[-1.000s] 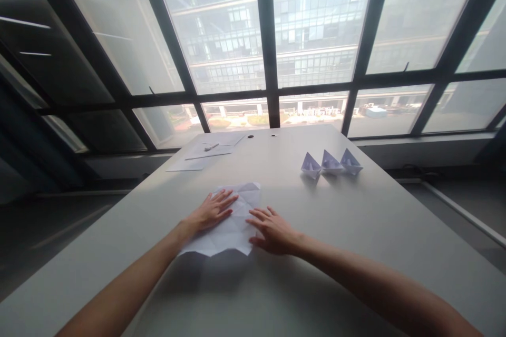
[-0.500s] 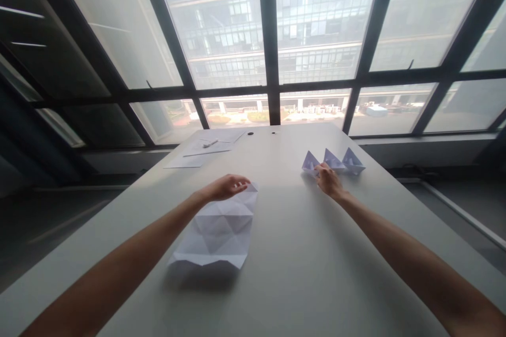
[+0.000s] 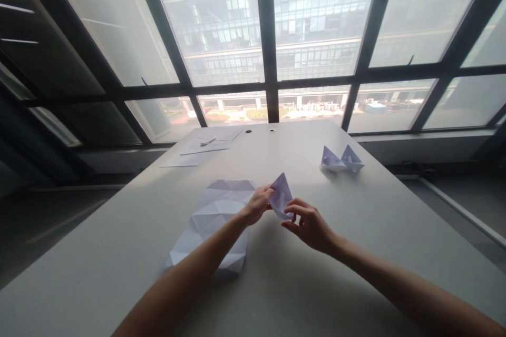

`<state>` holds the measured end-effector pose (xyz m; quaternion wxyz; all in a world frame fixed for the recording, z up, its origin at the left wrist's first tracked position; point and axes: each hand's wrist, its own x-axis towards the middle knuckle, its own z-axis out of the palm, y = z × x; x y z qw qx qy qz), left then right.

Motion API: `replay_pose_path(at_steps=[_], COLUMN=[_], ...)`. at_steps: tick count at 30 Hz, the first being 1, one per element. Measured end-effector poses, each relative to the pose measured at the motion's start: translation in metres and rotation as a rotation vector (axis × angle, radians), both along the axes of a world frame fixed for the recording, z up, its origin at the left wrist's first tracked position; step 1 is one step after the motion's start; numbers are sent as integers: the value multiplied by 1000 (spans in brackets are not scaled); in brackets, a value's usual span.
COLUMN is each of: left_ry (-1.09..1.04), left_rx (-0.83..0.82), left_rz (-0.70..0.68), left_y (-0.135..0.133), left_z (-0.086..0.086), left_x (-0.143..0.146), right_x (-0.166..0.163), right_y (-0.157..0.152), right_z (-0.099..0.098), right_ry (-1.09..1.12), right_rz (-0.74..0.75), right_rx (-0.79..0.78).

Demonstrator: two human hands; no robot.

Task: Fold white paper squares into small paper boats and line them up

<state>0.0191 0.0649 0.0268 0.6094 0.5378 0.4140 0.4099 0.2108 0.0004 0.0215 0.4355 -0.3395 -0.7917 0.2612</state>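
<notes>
A folded white paper boat point(image 3: 281, 196) is held up over the middle of the table, its pointed peak upward. My left hand point(image 3: 258, 205) is closed on the boat's left side, thumb in front. At its lower right corner is my right hand point(image 3: 310, 222), thumb and fingers apart and curved around the corner; whether the fingertips touch it is hard to see. Under my left forearm lies a creased sheet of white paper point(image 3: 215, 216), partly hidden by the arm. Two more paper boats point(image 3: 332, 159) stand side by side at the right.
Flat white sheets point(image 3: 179, 159) lie at the table's far left, with a small white pen-like object point(image 3: 207, 142) on them. Two round holes point(image 3: 248, 131) are near the far edge of the white table point(image 3: 292, 284). Large windows point(image 3: 316, 21) rise beyond it.
One of the three boats has come from the right side to the middle, and my left hand now grips it. My right hand has moved back toward me and left. The creased sheet lies flatter.
</notes>
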Motion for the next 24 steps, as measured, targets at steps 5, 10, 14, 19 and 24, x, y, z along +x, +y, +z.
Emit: replay_pose_path(at_steps=[5,10,14,19,24], left_ry=[175,440,509,583,597], left_rx=[291,510,547,595,612], left_rz=[137,174,119,89,79], left_y=[-15,-28,-33,-38,-41], left_z=[-10,-7,-12,-17,-15], left_x=[8,17,21,21,23], right_x=[8,7,6,8,4], right_y=[12,32,33,32,32], right_z=[13,12,9,13,9], right_ry=[171,158,113,81,76], right_rz=[-206,-254,-314,-353,-433], right_rx=[-158,-196,-156,-121,-125])
